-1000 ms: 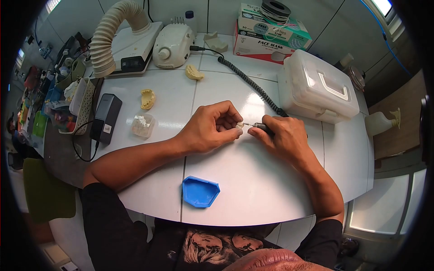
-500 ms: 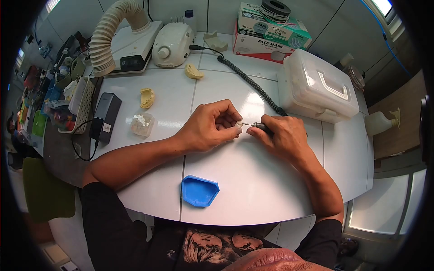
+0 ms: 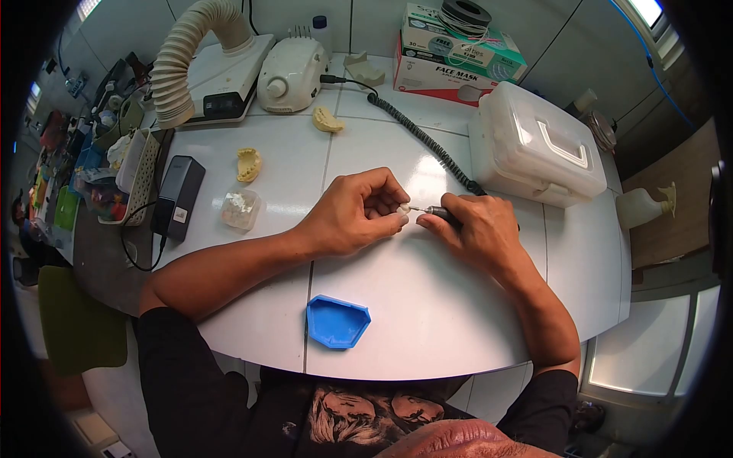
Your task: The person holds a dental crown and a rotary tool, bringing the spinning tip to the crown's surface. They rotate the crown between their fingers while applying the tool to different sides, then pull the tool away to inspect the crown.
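My left hand [image 3: 357, 211] pinches a small whitish piece [image 3: 404, 208], perhaps a dental crown, between thumb and fingertips; most of it is hidden. Wrapped in my right hand [image 3: 482, 229] is a dark rotary handpiece [image 3: 444, 216]. Its thin metal bur [image 3: 420, 210] points left and meets the whitish piece, or nearly so. A coiled black cord [image 3: 416, 133] runs from the handpiece's side up to the white control unit [image 3: 291, 76]. Nearer my body lies a blue tray [image 3: 337, 324] with faint whitish dust in it.
Yellowish dental casts [image 3: 248, 166] [image 3: 327, 120] and a clear small box [image 3: 240, 210] lie left of my hands. A hose machine [image 3: 221, 88] stands at the back left, a black power adapter [image 3: 179, 197] below it. Mask boxes [image 3: 450, 57] and a white case [image 3: 534, 145] stand right.
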A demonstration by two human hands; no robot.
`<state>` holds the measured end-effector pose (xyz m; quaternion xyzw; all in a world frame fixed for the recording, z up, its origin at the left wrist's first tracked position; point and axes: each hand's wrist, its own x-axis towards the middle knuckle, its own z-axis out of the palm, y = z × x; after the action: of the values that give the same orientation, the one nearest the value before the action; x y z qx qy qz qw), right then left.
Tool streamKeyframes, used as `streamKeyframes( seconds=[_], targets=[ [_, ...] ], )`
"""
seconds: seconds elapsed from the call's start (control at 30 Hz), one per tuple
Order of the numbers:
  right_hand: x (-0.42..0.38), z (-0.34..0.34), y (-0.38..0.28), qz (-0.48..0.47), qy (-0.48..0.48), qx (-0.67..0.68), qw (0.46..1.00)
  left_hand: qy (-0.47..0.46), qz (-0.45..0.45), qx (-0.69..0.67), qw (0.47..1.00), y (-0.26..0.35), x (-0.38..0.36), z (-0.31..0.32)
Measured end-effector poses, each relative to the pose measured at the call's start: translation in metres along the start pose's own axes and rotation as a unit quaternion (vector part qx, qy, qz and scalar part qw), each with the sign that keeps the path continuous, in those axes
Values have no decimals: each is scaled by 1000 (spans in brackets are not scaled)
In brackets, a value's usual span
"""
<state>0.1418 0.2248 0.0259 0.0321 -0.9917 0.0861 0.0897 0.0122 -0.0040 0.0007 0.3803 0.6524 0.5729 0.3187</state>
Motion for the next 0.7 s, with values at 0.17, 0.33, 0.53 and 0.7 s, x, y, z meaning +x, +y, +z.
streamKeyframes(
  seconds=[0.17, 0.33, 0.53, 0.7],
  targets=[
    [0, 1, 0, -3, 8, 0, 1000, 3, 1, 1, 1000, 1, 0, 0],
    [0, 1, 0, -3, 12, 1, 1000, 9, 7, 6, 1000, 1, -1, 1],
    [0, -1, -1, -3, -1, -2, 1000, 8, 5, 6, 1000, 0, -1, 1],
    [0, -1, -1, 0, -3, -7, 1000, 9, 10, 12, 1000, -1, 0, 0]
  ],
)
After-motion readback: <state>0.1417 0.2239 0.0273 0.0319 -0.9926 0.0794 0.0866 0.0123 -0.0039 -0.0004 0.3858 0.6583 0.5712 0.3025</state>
